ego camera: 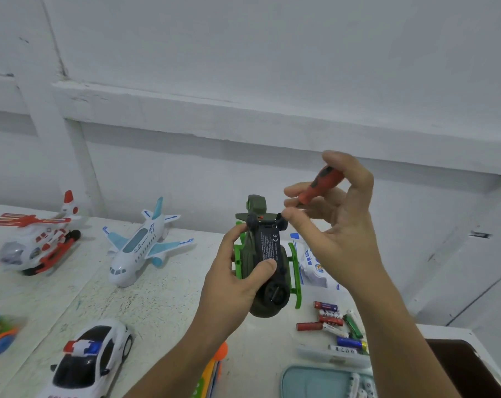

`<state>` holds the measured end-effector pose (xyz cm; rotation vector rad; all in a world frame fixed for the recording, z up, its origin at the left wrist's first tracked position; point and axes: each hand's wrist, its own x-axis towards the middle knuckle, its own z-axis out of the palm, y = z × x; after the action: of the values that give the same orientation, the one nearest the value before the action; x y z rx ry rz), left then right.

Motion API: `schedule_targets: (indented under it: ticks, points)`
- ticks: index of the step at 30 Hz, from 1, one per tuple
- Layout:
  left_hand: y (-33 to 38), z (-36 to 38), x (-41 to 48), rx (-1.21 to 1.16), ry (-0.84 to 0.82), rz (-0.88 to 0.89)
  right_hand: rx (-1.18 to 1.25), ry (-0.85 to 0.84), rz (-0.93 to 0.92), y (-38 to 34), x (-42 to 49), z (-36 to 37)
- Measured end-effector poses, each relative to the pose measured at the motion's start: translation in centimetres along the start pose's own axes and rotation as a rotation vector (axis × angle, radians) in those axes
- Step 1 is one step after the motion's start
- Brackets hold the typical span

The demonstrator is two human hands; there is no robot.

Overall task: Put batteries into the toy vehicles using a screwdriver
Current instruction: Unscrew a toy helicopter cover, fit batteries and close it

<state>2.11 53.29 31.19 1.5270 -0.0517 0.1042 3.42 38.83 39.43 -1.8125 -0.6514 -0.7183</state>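
Head: screwdriver [321,185] in right grip [341,222], near helicopter [265,262].

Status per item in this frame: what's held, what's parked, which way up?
Dark green toy helicopter: off the white table, belly up, gripped by the left hand.
Red-and-black-handled screwdriver: pinched in the right hand, tip hidden.
White and light-blue toy airplane: upright on the table.
White and red toy helicopter: upright on the table.
White police toy car: on its wheels.
Loose cylindrical batteries: lying scattered on the table.
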Motion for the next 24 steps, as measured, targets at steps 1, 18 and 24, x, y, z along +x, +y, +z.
schedule_targets:
  ticks: [1, 18, 24]
  points:
    - [0.0, 0.1, 0.1, 0.003, 0.004, 0.001, 0.017, -0.003, 0.037, 0.2, 0.2, -0.1]
    - [0.1, -0.5, 1.4, 0.036, 0.026, 0.02, 0.205, 0.088, 0.183, 2.8, 0.8, 1.0]
    - [-0.3, -0.6, 1.8, 0.077, 0.04, 0.031, 0.096, -0.007, 0.031, 3.3, 1.1, 0.8]
